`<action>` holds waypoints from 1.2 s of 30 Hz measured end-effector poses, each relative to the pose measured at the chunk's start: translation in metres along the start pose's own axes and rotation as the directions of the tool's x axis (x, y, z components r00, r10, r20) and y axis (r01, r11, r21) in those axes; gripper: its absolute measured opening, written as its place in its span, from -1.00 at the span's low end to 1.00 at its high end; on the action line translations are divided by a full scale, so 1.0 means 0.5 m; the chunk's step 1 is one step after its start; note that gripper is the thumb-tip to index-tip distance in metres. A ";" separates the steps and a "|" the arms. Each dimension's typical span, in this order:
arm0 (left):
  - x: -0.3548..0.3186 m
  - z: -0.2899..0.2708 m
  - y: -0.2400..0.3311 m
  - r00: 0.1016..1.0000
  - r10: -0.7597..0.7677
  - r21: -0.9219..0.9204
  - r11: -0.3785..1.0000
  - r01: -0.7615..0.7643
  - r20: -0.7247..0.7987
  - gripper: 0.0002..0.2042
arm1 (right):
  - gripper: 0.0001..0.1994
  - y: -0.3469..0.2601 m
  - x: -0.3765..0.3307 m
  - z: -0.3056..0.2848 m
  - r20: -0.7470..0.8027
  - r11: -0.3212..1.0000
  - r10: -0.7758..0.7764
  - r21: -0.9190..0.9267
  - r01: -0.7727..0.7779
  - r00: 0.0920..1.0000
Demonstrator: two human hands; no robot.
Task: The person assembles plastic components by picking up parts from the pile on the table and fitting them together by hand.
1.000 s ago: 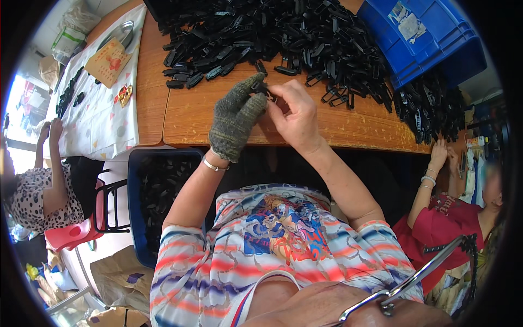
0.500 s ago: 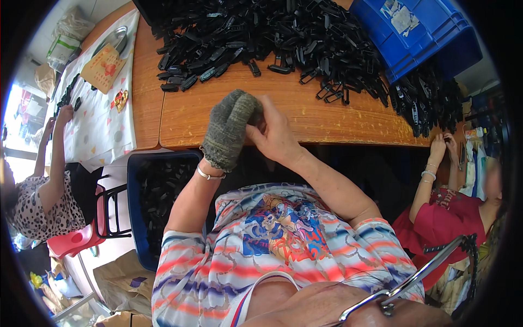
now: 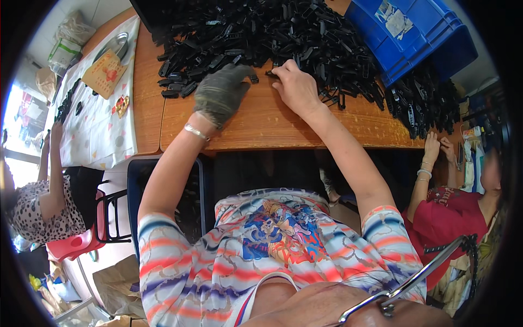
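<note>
Both hands' [image 3: 220, 92] [image 3: 296, 87] grip is unclear, fingertips buried in black clips [image 3: 283, 32].

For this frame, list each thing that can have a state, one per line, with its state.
left hand: gloved, fingers curled at the pile's edge, grip unclear
right hand: bare, fingertips pinching a small black part
black plastic parts: loose, heaped across the table
wooden table: bare along its near edge
blue crate: on the table, tilted
dark bin: below the table edge, partly filled with black parts
</note>
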State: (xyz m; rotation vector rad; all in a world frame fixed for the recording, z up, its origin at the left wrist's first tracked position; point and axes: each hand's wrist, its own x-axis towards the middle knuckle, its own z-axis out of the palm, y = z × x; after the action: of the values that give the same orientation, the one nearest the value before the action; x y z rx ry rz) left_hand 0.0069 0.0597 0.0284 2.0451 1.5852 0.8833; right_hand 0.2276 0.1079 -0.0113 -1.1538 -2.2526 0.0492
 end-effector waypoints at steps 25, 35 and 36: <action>-0.012 0.039 -0.007 0.938 -0.341 -0.692 0.663 0.286 0.061 -0.78 | -0.87 -0.023 0.024 0.026 0.111 0.977 -0.124 -0.158 0.141 0.986; -0.003 0.068 -0.031 0.956 -0.266 -0.467 0.865 0.181 -0.121 -0.76 | -0.81 -0.120 0.005 -0.009 -0.111 0.822 0.194 0.560 -0.100 0.975; -0.003 0.080 -0.050 0.967 -0.152 -0.365 0.928 0.069 -0.203 -0.70 | -0.81 -0.121 0.003 -0.001 -0.110 0.822 0.192 0.561 -0.099 0.975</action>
State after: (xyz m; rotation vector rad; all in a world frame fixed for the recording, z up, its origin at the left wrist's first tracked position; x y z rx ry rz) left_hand 0.0167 0.0676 -0.0168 1.6320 1.5027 1.2944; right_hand 0.1830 0.0713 0.0076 -0.9600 -1.8166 0.6114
